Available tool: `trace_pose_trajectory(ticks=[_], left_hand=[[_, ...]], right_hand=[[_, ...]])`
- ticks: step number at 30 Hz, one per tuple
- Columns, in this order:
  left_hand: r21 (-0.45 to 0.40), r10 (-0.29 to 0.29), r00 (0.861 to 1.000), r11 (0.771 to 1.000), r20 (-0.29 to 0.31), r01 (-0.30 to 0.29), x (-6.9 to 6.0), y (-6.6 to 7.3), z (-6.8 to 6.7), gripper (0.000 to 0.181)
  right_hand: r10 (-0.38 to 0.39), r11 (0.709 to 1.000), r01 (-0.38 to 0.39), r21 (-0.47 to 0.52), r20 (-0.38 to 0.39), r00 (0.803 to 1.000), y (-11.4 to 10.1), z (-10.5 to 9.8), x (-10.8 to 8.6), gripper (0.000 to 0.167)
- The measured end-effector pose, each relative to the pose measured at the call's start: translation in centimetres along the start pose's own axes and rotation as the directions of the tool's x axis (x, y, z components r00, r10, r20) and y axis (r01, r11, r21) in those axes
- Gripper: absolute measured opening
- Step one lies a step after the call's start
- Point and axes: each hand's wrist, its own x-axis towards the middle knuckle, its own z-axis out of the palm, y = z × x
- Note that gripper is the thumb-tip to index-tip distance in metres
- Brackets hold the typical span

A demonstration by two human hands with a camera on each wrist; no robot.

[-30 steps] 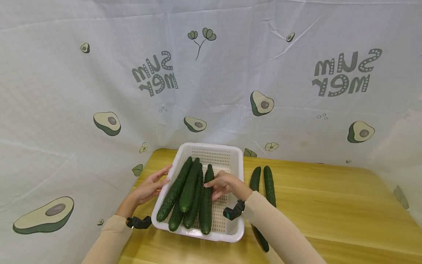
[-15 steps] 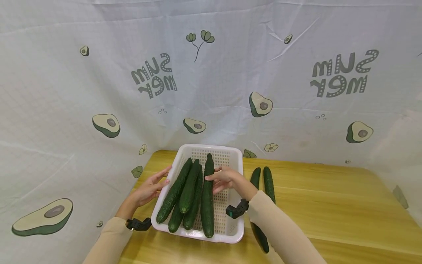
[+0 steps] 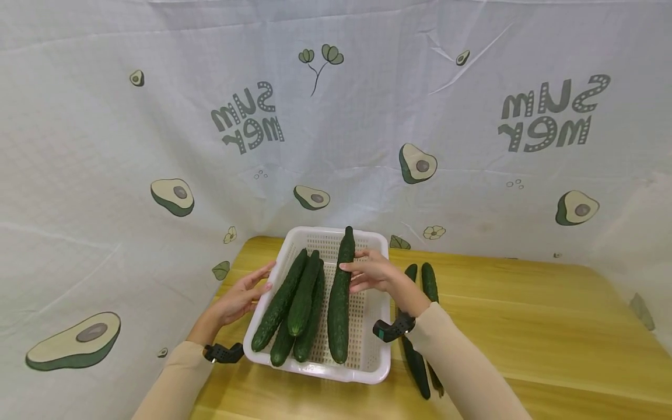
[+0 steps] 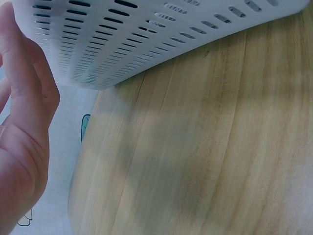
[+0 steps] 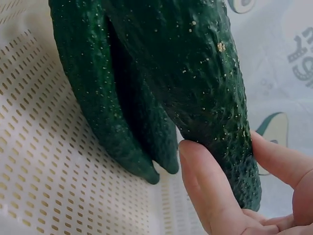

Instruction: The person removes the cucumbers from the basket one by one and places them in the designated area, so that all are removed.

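My right hand [image 3: 374, 274] pinches a long dark green cucumber [image 3: 339, 318] near its far end, thumb on one side and fingers on the other. In the right wrist view that bumpy cucumber [image 5: 200, 73] slants across the foreground, above other cucumbers [image 5: 98, 98]. The white perforated basket [image 3: 357, 376] holds several cucumbers [image 3: 303, 300] piled along its left side. My left hand [image 3: 238, 300] is at the basket's left wall, fingers mostly straight with the tips at the rim. The left wrist view shows the hand [image 4: 24, 98] beside the slotted wall [image 4: 112, 39].
Two more cucumbers [image 3: 417, 367] lie on the wooden table [image 3: 504, 315] to the right of the basket, partly hidden by the right forearm. A white curtain [image 3: 362, 128] printed with avocados hangs behind the table and along its left side.
The right hand has drawn the cucumber away from the pile, rightward and toward the basket's far end, raising it. The left hand has stayed at the basket's left wall.
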Motion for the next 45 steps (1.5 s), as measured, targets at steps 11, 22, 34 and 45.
trace_pose_trajectory(ticks=[11,22,34,45], left_hand=[[-0.004,-0.002,1.0,1.0,-0.003,0.002,0.1,0.1,0.1,0.064],[0.01,-0.011,1.0,1.0,-0.016,0.011,-0.1,0.0,0.0,0.063],[0.012,-0.007,1.0,1.0,-0.007,0.007,0.0,-0.2,-0.1,0.063],[0.005,0.0,1.0,1.0,-0.004,0.0,0.1,-0.3,-0.2,0.063]], right_hand=[[-0.091,0.994,0.089,0.056,0.046,0.995,-0.5,-1.8,-1.8,0.074],[-0.149,0.986,0.145,0.081,0.049,0.988,-0.7,-3.9,-3.8,0.075],[-0.154,0.987,0.153,0.057,0.005,0.988,0.1,-7.0,-5.2,0.081],[-0.161,0.986,0.161,0.034,-0.001,0.987,1.0,-9.9,-6.7,0.082]])
